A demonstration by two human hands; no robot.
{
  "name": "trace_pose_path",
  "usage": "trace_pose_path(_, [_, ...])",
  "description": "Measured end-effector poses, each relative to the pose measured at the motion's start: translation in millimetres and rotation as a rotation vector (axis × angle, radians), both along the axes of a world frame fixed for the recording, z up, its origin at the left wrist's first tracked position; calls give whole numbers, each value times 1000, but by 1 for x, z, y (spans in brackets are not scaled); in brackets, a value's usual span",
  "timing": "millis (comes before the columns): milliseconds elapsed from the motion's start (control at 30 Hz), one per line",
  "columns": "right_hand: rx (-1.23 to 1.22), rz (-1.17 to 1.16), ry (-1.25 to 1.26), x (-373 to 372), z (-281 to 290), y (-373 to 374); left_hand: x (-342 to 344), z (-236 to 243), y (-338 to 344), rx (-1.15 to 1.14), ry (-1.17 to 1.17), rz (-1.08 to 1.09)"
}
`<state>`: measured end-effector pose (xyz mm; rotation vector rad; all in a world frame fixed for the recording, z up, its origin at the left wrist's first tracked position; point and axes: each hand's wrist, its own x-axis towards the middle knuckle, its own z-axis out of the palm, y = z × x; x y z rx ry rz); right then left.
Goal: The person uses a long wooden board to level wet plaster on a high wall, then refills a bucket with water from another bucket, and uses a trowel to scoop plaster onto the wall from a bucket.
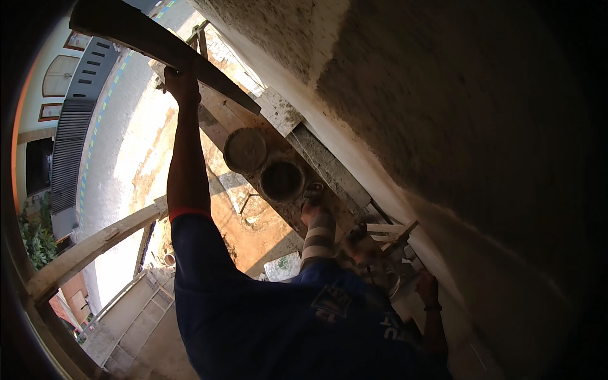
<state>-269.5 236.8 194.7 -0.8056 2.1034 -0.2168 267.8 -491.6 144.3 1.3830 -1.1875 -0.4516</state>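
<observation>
My left arm stretches forward, and my left hand (182,85) is closed around the lower edge of a long, dark wooden board (136,37). The board slants from the upper left down toward the wall. Low on the right, beside the wall, my right hand (427,288) has its fingers curled; anything inside them is too dark to make out. Two round buckets (235,167) stand close together on a plank walkway (218,117) between my left arm and the wall. The inside of the nearer one is in shadow.
A rough plastered wall (405,126) rises along the right. My foot in a striped sock (318,234) rests on the plank near the buckets. A wooden rail (101,244) crosses at left, above a ladder (136,323). Sunlit ground (253,234) lies far below.
</observation>
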Motion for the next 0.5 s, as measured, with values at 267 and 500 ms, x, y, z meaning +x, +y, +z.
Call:
trace_pose_path(267, [120,-204,-104,15,14,-19,54,-42,-30,154,-196,-27])
trace_pose_path(500, [156,-278,-66,30,20,-41,59,-82,-38,278,-400,-39])
